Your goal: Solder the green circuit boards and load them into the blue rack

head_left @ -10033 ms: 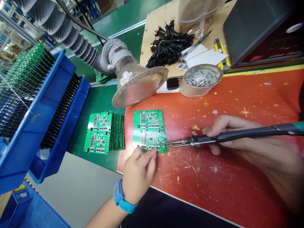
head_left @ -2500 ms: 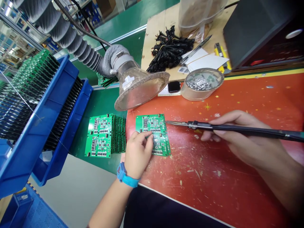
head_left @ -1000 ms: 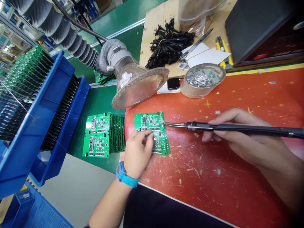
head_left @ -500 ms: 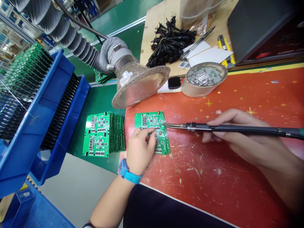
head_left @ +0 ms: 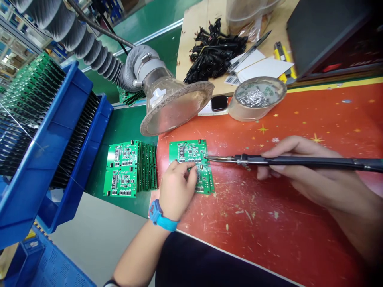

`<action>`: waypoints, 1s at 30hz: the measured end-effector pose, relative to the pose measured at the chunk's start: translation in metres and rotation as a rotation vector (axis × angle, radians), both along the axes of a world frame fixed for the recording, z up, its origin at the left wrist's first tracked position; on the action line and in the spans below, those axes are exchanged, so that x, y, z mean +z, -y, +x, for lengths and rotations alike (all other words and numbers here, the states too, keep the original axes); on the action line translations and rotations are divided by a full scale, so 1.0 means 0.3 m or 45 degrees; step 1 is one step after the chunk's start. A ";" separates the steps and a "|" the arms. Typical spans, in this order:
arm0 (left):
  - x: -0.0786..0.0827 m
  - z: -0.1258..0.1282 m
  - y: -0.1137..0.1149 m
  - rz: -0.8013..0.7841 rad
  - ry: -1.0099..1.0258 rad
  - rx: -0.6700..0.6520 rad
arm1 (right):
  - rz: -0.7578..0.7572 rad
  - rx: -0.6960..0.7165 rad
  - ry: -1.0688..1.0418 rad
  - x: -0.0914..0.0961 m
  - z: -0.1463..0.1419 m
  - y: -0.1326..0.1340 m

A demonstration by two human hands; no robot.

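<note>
My right hand (head_left: 302, 167) grips a black soldering iron (head_left: 287, 160) like a pen. The iron's metal tip reaches left to the right edge of a green circuit board (head_left: 188, 147) lying on the red mat. My left hand (head_left: 178, 183), with a blue wrist strap (head_left: 163, 219), rests over the lower left of this board. Its index finger and thumb come together near the board's middle, close to the tip. Whatever they pinch is too small to make out. Another board edge shows beneath the first. The hand hides part of the board.
A stack of similar boards (head_left: 122, 169) leans at the left. Above hangs a fume extractor hood (head_left: 176, 107). Behind are a round tub of silvery bits (head_left: 254, 113), bundled black leads (head_left: 206, 59), a yellow cutter (head_left: 284, 59) and blue bins (head_left: 56, 131) full of boards.
Almost nothing differs. The soldering iron has shifted very slightly, its tip still at the board's right edge. My left hand stays in place on the board.
</note>
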State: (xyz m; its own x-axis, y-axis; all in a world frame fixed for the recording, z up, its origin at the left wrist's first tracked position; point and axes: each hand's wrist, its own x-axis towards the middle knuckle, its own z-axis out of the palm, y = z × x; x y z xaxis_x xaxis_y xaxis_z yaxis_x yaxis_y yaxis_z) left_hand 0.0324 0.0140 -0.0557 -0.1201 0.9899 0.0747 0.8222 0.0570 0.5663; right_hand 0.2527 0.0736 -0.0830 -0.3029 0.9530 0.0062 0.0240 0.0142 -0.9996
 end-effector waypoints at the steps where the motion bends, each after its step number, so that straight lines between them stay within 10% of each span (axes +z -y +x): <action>1: 0.000 0.003 -0.003 -0.002 -0.006 -0.003 | 0.011 0.000 -0.003 0.001 -0.001 0.000; 30: 0.023 -0.056 0.113 0.078 0.150 0.132 | 0.060 0.019 -0.012 -0.003 -0.002 0.007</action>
State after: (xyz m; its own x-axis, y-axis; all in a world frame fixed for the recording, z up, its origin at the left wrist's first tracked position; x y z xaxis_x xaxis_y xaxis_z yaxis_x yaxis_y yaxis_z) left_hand 0.0157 -0.0199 -0.0488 -0.2329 0.9658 0.1138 0.7414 0.1006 0.6635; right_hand 0.2521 0.0714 -0.0838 -0.3166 0.9470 0.0538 0.0141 0.0614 -0.9980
